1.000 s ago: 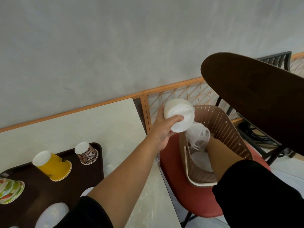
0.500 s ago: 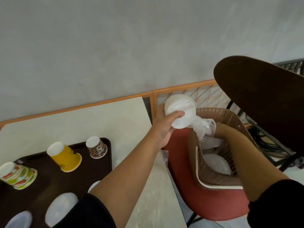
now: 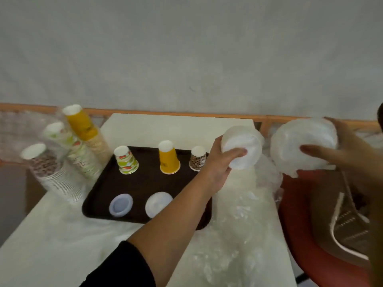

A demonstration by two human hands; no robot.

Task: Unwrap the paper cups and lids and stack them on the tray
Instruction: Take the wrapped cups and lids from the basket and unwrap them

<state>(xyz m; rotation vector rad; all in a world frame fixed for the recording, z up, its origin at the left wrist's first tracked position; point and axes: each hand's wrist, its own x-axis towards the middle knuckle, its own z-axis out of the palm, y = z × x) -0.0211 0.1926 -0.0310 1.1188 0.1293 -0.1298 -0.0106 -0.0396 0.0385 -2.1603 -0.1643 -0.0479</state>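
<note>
My left hand grips a stack of white lids above the table's right side, next to the dark tray. My right hand holds a second stack of lids in clear plastic wrap over the red chair. On the tray stand three upturned cups: a green-patterned cup, a yellow cup and a brown-patterned cup. Two white lids lie on the tray's near part.
Wrapped stacks of cups lean at the table's left edge. Crumpled clear wrap lies on the table right of the tray. A brown perforated basket sits on the red chair. A wall runs behind.
My right hand came up out of the basket with a wrapped stack of lids. The view swung left, so the whole tray and the cup stacks now show.
</note>
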